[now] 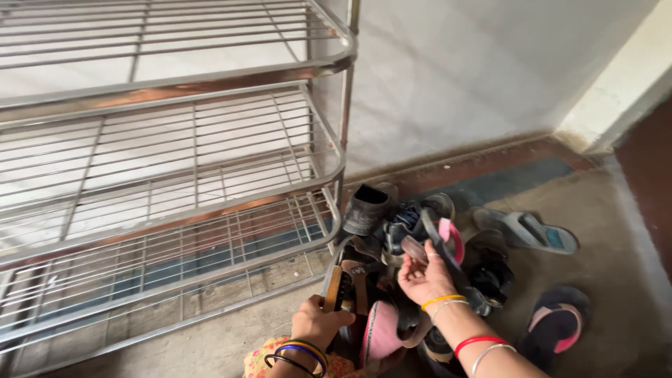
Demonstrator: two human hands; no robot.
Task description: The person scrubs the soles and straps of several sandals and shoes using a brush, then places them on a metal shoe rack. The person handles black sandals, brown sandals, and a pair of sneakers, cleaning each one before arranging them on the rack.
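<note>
A heap of mixed footwear [420, 245] lies on the floor beside a metal shoe rack [175, 182]. My left hand [318, 322], with blue and black bangles at the wrist, grips a brown sandal [336, 287] at the near edge of the heap. My right hand [423, 276], wearing yellow, silver and red bangles, is palm up with fingers around the strap of a dark sandal [448, 259] with a pink insole. A black shoe [367, 206] stands upright at the back of the heap, next to the rack's leg.
The rack has three wire shelves with nothing on them and fills the left half of the view. A grey and blue slipper [528, 231] and a dark slipper with pink straps [556, 325] lie apart on the right. A white wall [476, 70] stands behind.
</note>
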